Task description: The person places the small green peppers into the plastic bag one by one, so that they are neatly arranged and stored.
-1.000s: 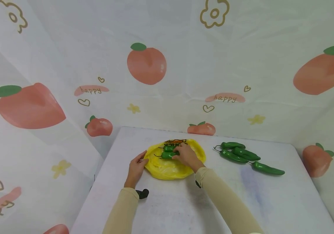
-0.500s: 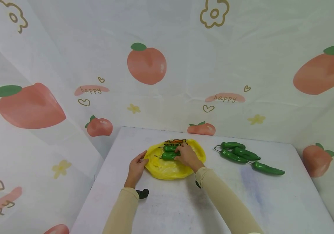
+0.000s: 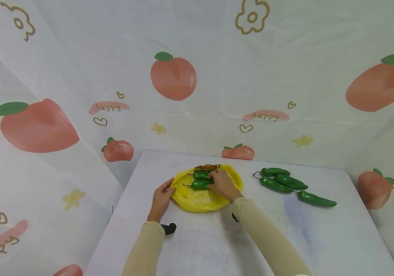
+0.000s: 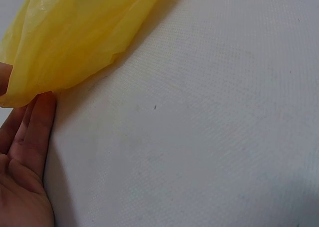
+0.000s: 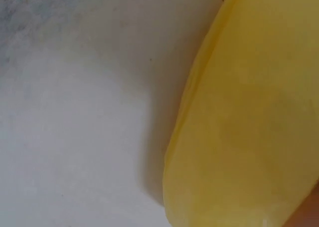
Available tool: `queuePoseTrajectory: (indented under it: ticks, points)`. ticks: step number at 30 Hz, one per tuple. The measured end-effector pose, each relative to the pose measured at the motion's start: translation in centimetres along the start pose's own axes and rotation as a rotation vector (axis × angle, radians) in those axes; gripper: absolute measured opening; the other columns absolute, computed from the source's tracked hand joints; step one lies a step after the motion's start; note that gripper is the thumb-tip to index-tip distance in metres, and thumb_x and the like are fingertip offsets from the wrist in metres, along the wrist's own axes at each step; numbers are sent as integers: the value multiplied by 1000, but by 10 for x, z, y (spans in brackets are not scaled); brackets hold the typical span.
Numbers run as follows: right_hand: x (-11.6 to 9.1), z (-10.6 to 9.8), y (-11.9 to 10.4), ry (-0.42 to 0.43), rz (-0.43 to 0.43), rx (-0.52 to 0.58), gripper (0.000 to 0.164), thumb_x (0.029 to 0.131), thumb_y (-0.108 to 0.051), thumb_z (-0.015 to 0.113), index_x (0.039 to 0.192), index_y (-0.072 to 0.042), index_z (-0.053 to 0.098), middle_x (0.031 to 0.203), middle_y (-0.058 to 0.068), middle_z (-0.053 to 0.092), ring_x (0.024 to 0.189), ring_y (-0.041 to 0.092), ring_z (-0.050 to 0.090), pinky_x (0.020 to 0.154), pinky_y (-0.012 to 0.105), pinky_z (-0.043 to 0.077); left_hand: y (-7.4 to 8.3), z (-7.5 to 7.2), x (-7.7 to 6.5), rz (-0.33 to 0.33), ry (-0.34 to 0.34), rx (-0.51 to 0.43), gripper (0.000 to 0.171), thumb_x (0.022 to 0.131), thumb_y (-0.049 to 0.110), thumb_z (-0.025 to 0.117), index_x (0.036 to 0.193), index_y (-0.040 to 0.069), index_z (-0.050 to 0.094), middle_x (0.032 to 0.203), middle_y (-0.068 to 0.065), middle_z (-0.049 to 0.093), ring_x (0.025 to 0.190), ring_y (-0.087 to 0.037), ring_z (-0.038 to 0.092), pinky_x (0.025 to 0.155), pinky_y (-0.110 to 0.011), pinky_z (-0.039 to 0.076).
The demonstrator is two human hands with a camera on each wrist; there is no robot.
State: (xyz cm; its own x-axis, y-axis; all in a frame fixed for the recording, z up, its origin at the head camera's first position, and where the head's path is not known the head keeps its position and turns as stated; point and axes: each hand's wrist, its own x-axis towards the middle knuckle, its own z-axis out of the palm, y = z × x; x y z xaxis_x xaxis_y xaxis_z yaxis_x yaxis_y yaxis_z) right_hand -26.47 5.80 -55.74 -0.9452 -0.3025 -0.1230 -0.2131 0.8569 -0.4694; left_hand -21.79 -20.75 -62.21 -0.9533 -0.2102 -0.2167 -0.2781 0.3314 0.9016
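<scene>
A yellow plastic bag (image 3: 197, 205) lies spread open on the table, its rim raised in a rough ring. My left hand (image 3: 160, 199) pinches its left edge; in the left wrist view the thumb and fingers lie on opposite sides of the yellow film. Inside the bag are two green chili peppers, an upper one (image 3: 201, 175) and a lower one (image 3: 199, 185), stems to the left. My right hand (image 3: 222, 183) reaches over the rim with curled fingers at the right end of the lower pepper, hiding both tips. The right wrist view shows mostly the bag's outer side (image 5: 249, 112).
Several more green peppers (image 3: 276, 184) lie in a loose group right of the bag, with one long pepper (image 3: 317, 199) nearest the front. A white cloth backdrop (image 3: 203, 126) printed with peaches stands behind and beside the white table (image 3: 197, 245).
My right fingers have slid slightly right along the lower pepper, so more of both peppers shows. The left hand keeps its hold on the bag's edge.
</scene>
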Motion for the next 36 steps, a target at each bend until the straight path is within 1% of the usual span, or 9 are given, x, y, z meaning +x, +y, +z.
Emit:
queuePoseTrajectory:
  ticks: [4, 9, 14, 17, 20, 24, 27, 31, 36]
  points:
    - [-3, -5, 0, 2, -17, -32, 32, 90, -25, 78, 117, -11, 70, 129, 15, 57, 119, 34, 54, 104, 49, 50, -1, 1, -1, -5, 2, -2, 45, 97, 30, 65, 142, 36, 60, 148, -4, 58, 110, -21, 53, 96, -32, 46]
    - [-7, -11, 1, 12, -57, -96, 36, 92, -33, 75, 122, -14, 68, 128, 14, 58, 119, 35, 55, 105, 48, 49, -2, 0, -3, -6, 6, -5, 46, 97, 31, 65, 143, 35, 60, 147, -5, 59, 109, -21, 53, 94, -32, 46]
    - [-11, -15, 1, 29, -125, -223, 51, 95, -44, 69, 134, -13, 60, 136, 16, 56, 125, 37, 53, 108, 49, 47, 0, -1, -5, 12, 21, -12, 45, 97, 28, 65, 142, 34, 61, 147, -5, 59, 106, -21, 54, 91, -29, 47]
    - [-14, -17, 1, 31, -140, -290, 63, 96, -52, 64, 143, -13, 52, 144, 19, 51, 132, 41, 48, 112, 52, 43, 0, -2, -6, 21, 21, -18, 45, 98, 27, 65, 142, 33, 61, 148, -5, 58, 104, -21, 54, 88, -28, 47]
    - [-17, -18, 2, 43, -139, -309, 72, 96, -56, 61, 151, -13, 44, 149, 22, 45, 137, 44, 43, 116, 56, 38, 1, -2, -6, 21, 15, -13, 45, 98, 27, 64, 143, 32, 60, 149, -5, 57, 103, -20, 53, 86, -26, 47]
    - [-19, -19, 6, 100, -153, -314, 78, 94, -59, 62, 154, -14, 39, 153, 23, 41, 141, 45, 39, 118, 62, 32, 0, -1, -5, 21, 16, -12, 45, 98, 27, 64, 143, 32, 60, 149, -5, 58, 101, -20, 54, 84, -24, 47]
    - [-19, -21, 9, 123, -143, -308, 81, 93, -61, 61, 156, -16, 37, 158, 22, 36, 145, 45, 35, 120, 65, 28, 0, -1, -5, 21, 16, -19, 45, 98, 27, 64, 142, 33, 61, 148, -5, 58, 99, -20, 54, 82, -24, 48]
    - [-21, -25, 14, 103, -87, -311, 85, 94, -66, 56, 160, -19, 31, 165, 20, 27, 152, 45, 27, 123, 66, 20, 1, 0, -4, 24, 10, -24, 44, 98, 27, 64, 142, 33, 60, 148, -4, 58, 99, -20, 54, 83, -24, 48]
    - [-25, -30, 21, 102, -59, -309, 88, 94, -68, 54, 162, -19, 28, 168, 21, 21, 153, 48, 23, 122, 69, 16, 1, 1, -4, 17, 6, -26, 44, 98, 28, 65, 142, 33, 61, 148, -4, 58, 98, -20, 53, 82, -24, 48]
